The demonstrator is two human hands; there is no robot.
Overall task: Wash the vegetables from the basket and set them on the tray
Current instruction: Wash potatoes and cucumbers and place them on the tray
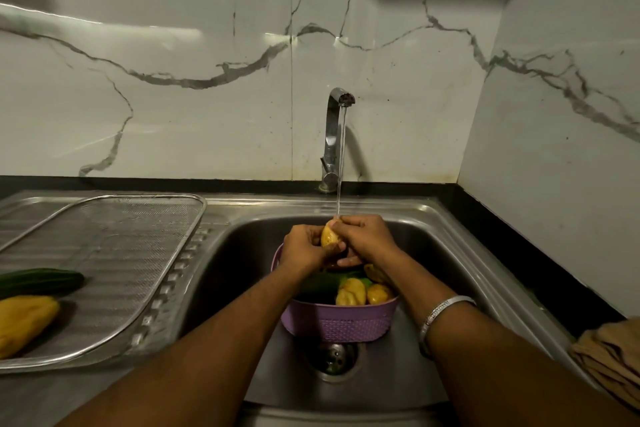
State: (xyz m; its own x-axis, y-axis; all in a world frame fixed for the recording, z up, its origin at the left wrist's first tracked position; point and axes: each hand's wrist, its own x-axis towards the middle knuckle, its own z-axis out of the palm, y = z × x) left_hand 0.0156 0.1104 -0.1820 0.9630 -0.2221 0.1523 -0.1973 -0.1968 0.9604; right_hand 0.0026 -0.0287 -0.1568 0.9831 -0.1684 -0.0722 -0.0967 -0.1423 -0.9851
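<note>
A small yellow vegetable point(328, 236) is held under the running tap point(334, 135), with my left hand point(304, 248) and my right hand point(365, 236) both curled round it. Below them a purple basket point(337, 324) stands in the steel sink point(242, 253) and holds a dark green cucumber point(317, 284) and several yellow vegetables point(351, 291). On the mesh tray point(114, 253) at the left lie a green cucumber point(41, 281) and a large yellow vegetable point(24, 322).
The sink drain point(333, 355) sits just in front of the basket. A folded brown cloth point(609, 357) lies on the dark counter at the right. A marble-patterned wall stands behind the tap and at the right.
</note>
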